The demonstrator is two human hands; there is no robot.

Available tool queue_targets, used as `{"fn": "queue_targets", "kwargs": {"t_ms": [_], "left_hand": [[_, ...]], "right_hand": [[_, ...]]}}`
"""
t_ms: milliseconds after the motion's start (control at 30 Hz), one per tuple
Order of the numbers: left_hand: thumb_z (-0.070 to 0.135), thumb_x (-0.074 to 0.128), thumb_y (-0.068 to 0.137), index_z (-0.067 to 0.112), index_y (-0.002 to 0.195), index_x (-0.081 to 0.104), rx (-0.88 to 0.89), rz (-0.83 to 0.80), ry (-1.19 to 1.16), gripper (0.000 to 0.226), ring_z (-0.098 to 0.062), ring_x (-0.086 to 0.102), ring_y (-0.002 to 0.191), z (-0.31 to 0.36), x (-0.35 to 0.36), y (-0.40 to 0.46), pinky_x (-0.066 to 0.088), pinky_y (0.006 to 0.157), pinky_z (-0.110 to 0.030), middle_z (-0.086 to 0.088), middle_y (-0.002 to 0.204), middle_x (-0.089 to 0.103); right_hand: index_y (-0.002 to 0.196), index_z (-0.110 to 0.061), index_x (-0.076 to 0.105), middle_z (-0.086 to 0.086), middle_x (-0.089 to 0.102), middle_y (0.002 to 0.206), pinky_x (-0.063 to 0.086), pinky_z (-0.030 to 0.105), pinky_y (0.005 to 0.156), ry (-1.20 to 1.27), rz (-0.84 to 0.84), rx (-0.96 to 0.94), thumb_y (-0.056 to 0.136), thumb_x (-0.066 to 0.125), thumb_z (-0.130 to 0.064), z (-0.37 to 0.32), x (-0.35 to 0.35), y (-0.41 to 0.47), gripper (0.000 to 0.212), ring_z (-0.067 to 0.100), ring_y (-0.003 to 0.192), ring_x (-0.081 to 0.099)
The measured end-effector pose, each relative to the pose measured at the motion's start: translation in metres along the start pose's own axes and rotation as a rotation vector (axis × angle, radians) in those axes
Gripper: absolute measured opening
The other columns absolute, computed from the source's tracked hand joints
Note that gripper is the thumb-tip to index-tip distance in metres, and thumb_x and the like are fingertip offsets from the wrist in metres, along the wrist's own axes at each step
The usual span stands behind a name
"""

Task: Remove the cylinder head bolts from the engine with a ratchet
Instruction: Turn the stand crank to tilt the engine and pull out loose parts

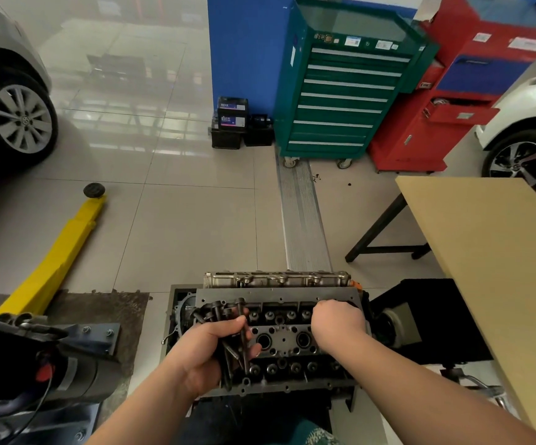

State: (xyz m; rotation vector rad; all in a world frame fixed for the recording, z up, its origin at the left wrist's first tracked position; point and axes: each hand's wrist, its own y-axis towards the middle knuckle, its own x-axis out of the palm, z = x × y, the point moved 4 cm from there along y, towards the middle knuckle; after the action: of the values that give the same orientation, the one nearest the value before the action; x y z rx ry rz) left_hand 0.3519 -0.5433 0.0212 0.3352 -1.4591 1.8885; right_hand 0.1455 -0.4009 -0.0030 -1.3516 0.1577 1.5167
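Observation:
The dark cylinder head (284,340) lies flat on the engine stand at bottom centre. My left hand (208,351) grips a bundle of several long black head bolts (224,313) over the head's left end, their heads fanning up and away. My right hand (337,317) is curled knuckles-up over the head's far right corner; what its fingers hold is hidden. No ratchet is visible.
A silver camshaft housing (276,279) lies just beyond the head. A tan table (491,252) stands at the right, a yellow lift arm (61,252) at the left. Green (340,91) and red (446,101) tool cabinets stand farther back, with cars at both sides.

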Motion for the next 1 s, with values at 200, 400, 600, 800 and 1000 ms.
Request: {"fn": "queue_targets", "kwargs": {"t_ms": [200, 400, 600, 800, 1000], "left_hand": [[0.0, 0.067, 0.09, -0.002, 0.124, 0.065, -0.012, -0.027, 0.021, 0.034, -0.037, 0.063, 0.089, 0.003, 0.001, -0.002, 0.061, 0.074, -0.046, -0.018, 0.089, 0.063], [0.001, 0.063, 0.094, 0.001, 0.122, 0.064, -0.02, -0.031, 0.029, 0.029, -0.03, 0.064, 0.072, 0.003, 0.001, 0.001, 0.056, 0.075, -0.042, -0.016, 0.085, 0.062], [-0.002, 0.063, 0.092, 0.0, 0.131, 0.061, 0.016, -0.006, -0.005, 0.039, -0.021, 0.061, 0.068, 0.002, -0.005, 0.005, 0.053, 0.059, -0.031, -0.013, 0.084, 0.062], [0.007, 0.071, 0.094, 0.001, 0.121, 0.067, 0.301, 0.294, 0.16, 0.028, -0.024, 0.07, 0.064, 0.023, -0.045, -0.001, 0.056, 0.055, -0.033, -0.011, 0.085, 0.074], [0.029, 0.081, 0.09, 0.008, 0.102, 0.074, 0.435, 0.734, 0.501, 0.025, -0.022, 0.057, 0.054, 0.027, -0.101, 0.004, 0.046, 0.049, -0.03, -0.009, 0.067, 0.066]], "right_hand": [[0.129, -0.014, 0.059, 0.008, 0.067, 0.12, 0.045, 0.037, 0.069, 0.107, 0.139, -0.043, 0.103, 0.047, -0.034, 0.005, -0.001, -0.002, 0.035, 0.029, 0.105, 0.065], [0.128, -0.014, 0.057, 0.008, 0.066, 0.119, 0.044, 0.037, 0.067, 0.109, 0.113, -0.057, 0.102, 0.047, -0.026, 0.003, 0.001, -0.005, 0.03, 0.028, 0.102, 0.065], [0.11, -0.024, 0.066, -0.002, 0.066, 0.093, 0.044, 0.033, 0.061, 0.117, 0.12, -0.075, 0.106, 0.045, -0.035, 0.011, 0.007, -0.002, 0.024, 0.022, 0.081, 0.061], [0.107, -0.028, 0.059, -0.01, 0.06, 0.098, 0.044, 0.027, 0.064, 0.792, 0.491, 0.289, 0.096, 0.041, -0.068, 0.08, 0.041, -0.009, 0.045, 0.008, 0.084, 0.057], [0.139, -0.018, 0.055, 0.003, 0.066, 0.122, 0.049, 0.038, 0.083, 1.239, -0.053, 0.383, 0.096, 0.054, -0.066, 0.091, 0.096, 0.009, 0.064, 0.024, 0.107, 0.063]]}}
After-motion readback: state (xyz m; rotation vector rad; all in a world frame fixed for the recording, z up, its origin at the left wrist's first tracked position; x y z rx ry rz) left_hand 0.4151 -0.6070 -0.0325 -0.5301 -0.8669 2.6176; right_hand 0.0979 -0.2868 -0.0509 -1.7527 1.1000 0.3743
